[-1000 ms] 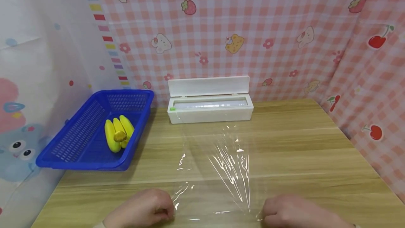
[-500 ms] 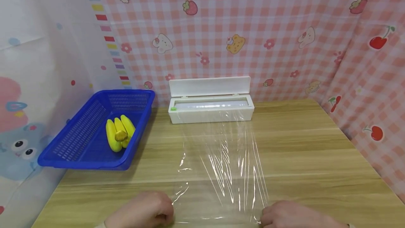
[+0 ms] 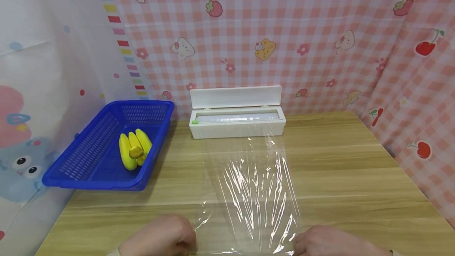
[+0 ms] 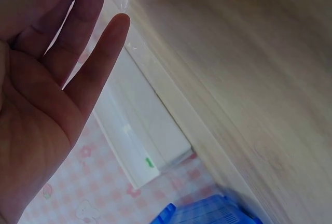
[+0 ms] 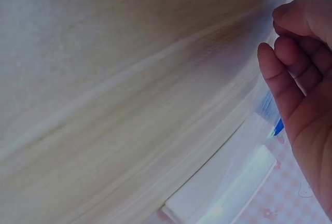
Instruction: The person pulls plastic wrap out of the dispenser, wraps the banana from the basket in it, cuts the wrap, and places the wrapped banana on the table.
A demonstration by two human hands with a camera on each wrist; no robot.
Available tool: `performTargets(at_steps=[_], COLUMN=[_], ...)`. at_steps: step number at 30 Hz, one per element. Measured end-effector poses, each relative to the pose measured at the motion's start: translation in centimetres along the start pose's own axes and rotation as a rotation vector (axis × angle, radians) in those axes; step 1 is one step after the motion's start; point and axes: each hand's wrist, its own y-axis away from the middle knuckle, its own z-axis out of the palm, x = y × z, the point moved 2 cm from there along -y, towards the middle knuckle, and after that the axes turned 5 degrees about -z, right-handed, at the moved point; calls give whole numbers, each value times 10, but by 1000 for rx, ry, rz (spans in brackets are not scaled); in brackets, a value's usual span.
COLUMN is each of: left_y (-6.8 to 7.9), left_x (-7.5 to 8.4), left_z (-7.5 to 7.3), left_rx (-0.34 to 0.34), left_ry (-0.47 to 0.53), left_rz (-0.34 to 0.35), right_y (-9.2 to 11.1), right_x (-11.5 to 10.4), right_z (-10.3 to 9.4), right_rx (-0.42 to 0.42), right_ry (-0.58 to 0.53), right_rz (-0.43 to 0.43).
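L grip [image 3: 161,235], R grip [image 3: 335,242], clear film [image 3: 252,204] btwn, pinched at nr edge

There is one film [image 3: 249,200], one box [image 3: 236,98], one basket [image 3: 96,185], one banana bunch [image 3: 135,147].

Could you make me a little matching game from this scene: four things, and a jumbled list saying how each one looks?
1. Basket
2. Bananas
3. Box
4. Film

A. White, lid raised
B. Blue, slotted sides
C. Clear, held by the left hand and right hand
D. Yellow, in a bunch

Pairs: 1-B, 2-D, 3-A, 4-C
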Motion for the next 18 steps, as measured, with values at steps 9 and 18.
performTargets(at_steps=[9,18], left_y=[-2,-3], left_x=[0,2], left_z=[-1,3], left_rx=[-25,13], left_ry=[61,-5], left_rz=[-5,57], right_y=[0,4], right_x=[-1,-3], right_z=[-3,-2], right_rx=[-15,-24], right_ry=[-38,-234], right_rz=[36,223])
